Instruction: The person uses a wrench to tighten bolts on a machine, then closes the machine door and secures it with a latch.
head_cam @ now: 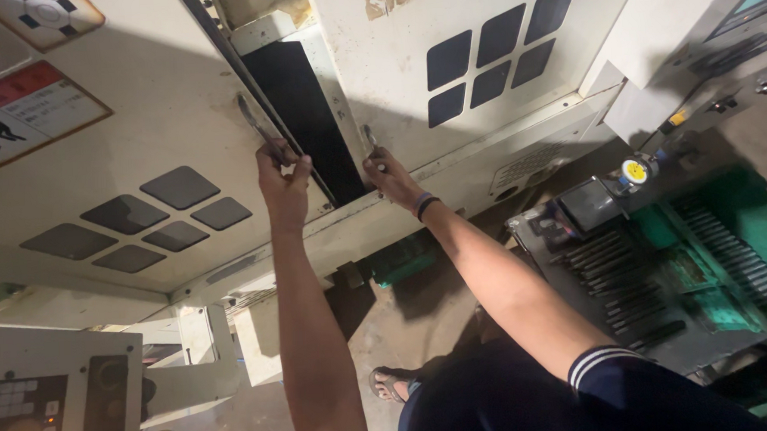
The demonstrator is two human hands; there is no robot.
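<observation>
Nearest, the left hand (283, 172) closes around the left door handle (255, 122); the right hand (388, 174) grips the right door handle (369, 141). Beyond, both cream machine doors (138, 123) stand slightly parted. Even, simultaneous force on both handles should prevent binding.

Narrow dark gap (306, 115) between two cream machine doors; both hands sit at its edges.

Left hand (283, 181) grips the left door handle (254, 122), right hand (390, 176) grips the right door handle (370, 143), so the slot between them is the only way in, tight at the near end. Left door (140, 157) and right door (446, 58) block either side. Control panel (55, 402) crowds near left. Green tool tray (704, 262) fills the right. Bare floor (406, 327) near, between the arms, is open.
</observation>
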